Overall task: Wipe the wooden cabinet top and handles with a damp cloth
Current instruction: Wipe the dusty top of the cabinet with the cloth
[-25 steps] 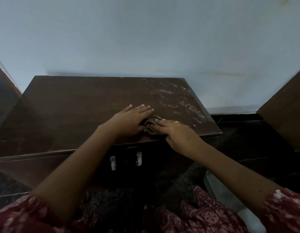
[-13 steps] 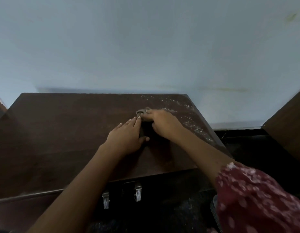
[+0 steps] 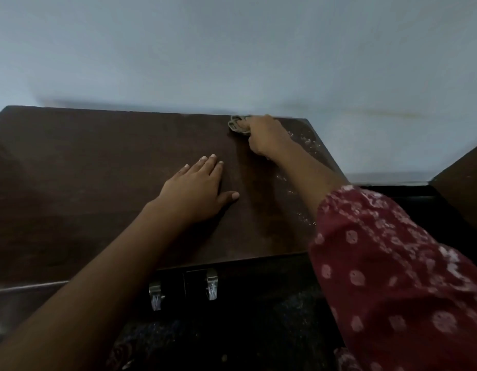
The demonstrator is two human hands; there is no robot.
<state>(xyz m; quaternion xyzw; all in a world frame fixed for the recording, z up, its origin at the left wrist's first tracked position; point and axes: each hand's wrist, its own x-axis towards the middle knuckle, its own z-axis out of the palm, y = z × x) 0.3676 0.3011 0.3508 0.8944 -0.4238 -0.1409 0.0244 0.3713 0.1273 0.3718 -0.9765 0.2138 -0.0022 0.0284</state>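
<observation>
The dark wooden cabinet top (image 3: 98, 183) fills the middle of the view. A small bunched greyish cloth (image 3: 237, 125) lies at the top's back edge, by the wall. My right hand (image 3: 266, 137) is closed on it and presses it against the wood. My left hand (image 3: 197, 191) rests flat on the top, fingers spread, holding nothing, nearer to me and left of the cloth. Two metal handles (image 3: 155, 294) (image 3: 212, 286) hang on the cabinet front below the top's front edge. White specks (image 3: 304, 140) speckle the top's right side.
A pale blue wall (image 3: 232, 49) rises directly behind the cabinet. Another dark wooden piece (image 3: 464, 188) stands at the right. A dark floor (image 3: 258, 330) lies below the cabinet front. My red patterned sleeve (image 3: 387, 263) covers the lower right.
My right hand has slid the cloth from the front edge across the top to the back edge by the wall. My left hand stayed flat on the wood. The view tilted up.
</observation>
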